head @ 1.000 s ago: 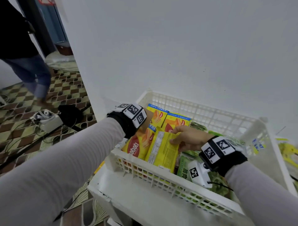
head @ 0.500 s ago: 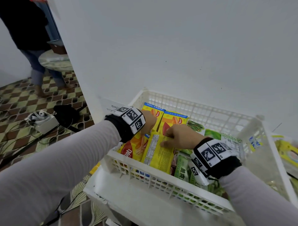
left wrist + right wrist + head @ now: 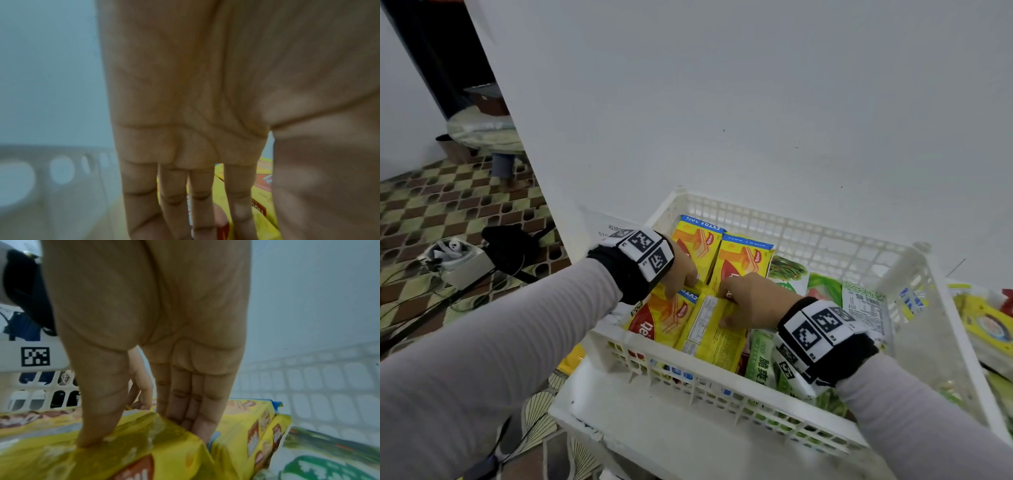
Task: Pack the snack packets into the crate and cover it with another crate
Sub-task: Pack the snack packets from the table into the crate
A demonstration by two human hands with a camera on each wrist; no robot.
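Note:
A white slatted crate (image 3: 801, 240) holds yellow wafer packets and green snack packets (image 3: 760, 359). My right hand (image 3: 726, 306) pinches the top edge of a yellow packet (image 3: 709, 339) lying label side up near the front wall. In the right wrist view the thumb (image 3: 92, 426) presses its near face and the fingers (image 3: 191, 410) reach down behind it. My left hand (image 3: 681, 284) is just to the left, its straight fingers (image 3: 139, 203) pointing down onto the neighbouring yellow packet (image 3: 661, 318). Two more yellow packets (image 3: 744, 260) stand behind the hands.
The crate sits on a white surface (image 3: 654, 428) against a white wall (image 3: 722, 102). More packets (image 3: 986, 322) lie outside the crate on the right. On the tiled floor to the left are a white box with cables (image 3: 455, 260) and a black object (image 3: 513, 246).
My right hand has slid up to the packet's top edge and set the packet lower in the crate. The left hand stayed beside it. The person at the back left walked away behind the wall.

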